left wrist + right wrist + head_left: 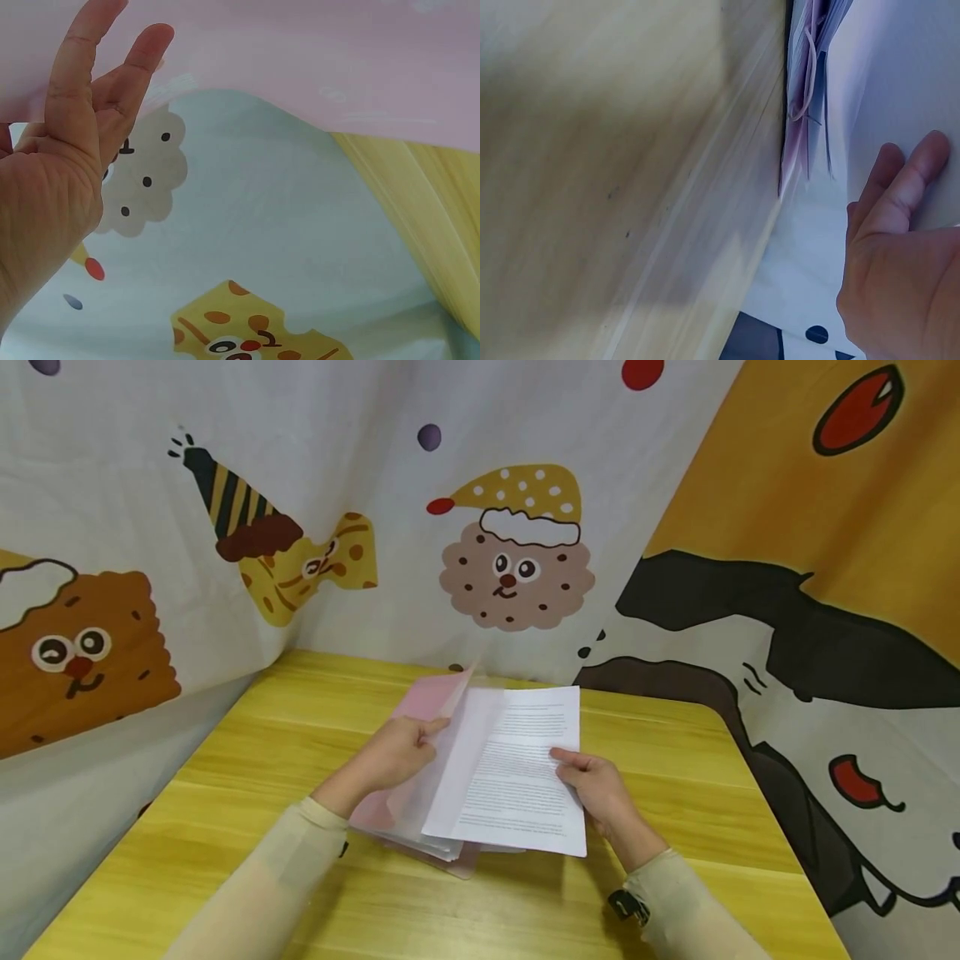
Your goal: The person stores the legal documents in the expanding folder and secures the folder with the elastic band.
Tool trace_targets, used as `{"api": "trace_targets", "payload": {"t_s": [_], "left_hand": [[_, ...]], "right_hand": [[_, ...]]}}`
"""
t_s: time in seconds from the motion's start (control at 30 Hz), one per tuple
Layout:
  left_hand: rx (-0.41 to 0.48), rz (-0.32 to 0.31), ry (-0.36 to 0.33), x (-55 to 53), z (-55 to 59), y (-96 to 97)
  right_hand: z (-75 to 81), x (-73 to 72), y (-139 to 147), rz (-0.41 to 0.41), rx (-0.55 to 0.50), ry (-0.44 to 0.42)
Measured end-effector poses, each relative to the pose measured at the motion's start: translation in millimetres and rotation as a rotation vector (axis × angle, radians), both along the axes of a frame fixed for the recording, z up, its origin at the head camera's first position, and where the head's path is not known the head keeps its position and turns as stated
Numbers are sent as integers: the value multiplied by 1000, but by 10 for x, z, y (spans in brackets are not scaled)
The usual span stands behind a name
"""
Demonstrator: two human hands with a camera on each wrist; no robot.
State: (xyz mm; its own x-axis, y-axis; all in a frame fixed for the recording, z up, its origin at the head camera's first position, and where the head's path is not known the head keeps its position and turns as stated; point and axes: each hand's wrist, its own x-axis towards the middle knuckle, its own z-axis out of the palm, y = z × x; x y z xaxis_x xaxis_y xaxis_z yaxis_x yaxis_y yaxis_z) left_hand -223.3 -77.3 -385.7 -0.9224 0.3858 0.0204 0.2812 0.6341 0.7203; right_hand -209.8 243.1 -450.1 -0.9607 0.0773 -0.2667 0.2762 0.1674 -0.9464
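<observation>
A pink translucent folder stands partly raised over the table, tilted open, with several white sheets showing at its lower edge. My left hand pinches the folder's cover near its edge. In the left wrist view two fingers lie along the pink cover. A printed sheet of paper extends from the folder to the right, its left part behind a see-through layer. My right hand grips the sheet's right edge, thumb on the printed face. The right wrist view shows fingers flat against its back.
The wooden table spreads under the folder. A pale cartoon-print cloth hangs behind and along both sides. On the folder's edge in the right wrist view is a thin pink loop.
</observation>
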Motion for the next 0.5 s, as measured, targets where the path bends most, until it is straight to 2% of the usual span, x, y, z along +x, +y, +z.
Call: {"api": "trace_targets", "payload": {"t_s": [0.27, 0.5], "left_hand": [[2, -5, 32, -8, -10, 21], [-29, 11, 83, -1, -33, 115]], "right_hand": [[-38, -19, -133, -6, 36, 31], [-94, -70, -427, -11, 77, 67]]}}
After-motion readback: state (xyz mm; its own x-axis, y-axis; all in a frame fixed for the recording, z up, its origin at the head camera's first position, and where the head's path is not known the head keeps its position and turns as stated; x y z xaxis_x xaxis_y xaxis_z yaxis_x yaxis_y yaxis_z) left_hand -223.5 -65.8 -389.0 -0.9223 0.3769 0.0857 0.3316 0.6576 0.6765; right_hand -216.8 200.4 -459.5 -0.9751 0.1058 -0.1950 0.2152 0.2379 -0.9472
